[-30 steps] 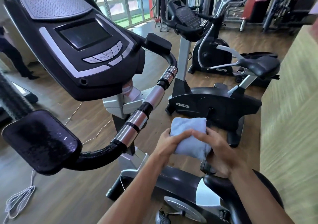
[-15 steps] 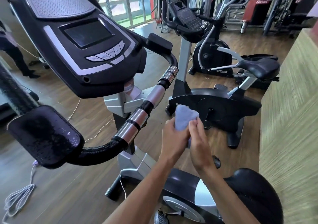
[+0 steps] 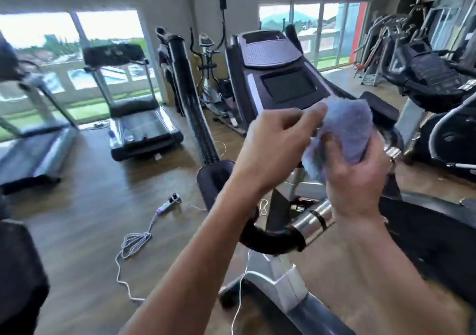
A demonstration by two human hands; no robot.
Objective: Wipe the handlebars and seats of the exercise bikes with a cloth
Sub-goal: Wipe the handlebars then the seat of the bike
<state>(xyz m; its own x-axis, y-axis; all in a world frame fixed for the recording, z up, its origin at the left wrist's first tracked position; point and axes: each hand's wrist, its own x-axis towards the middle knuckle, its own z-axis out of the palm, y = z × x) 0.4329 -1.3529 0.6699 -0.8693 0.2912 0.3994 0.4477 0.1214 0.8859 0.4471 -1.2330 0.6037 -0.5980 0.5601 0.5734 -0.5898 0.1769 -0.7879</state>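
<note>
Hands, left hand (image 3: 278, 152) and right hand (image 3: 356, 180), both grasp the blue cloth (image 3: 347, 131) above the bike's handlebar (image 3: 291, 234); no lettering is legible.

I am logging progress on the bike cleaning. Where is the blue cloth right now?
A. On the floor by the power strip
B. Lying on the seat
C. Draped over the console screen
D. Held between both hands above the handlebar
D: the blue cloth is gripped by the left hand and right hand, above the handlebar, not touching it.
</note>
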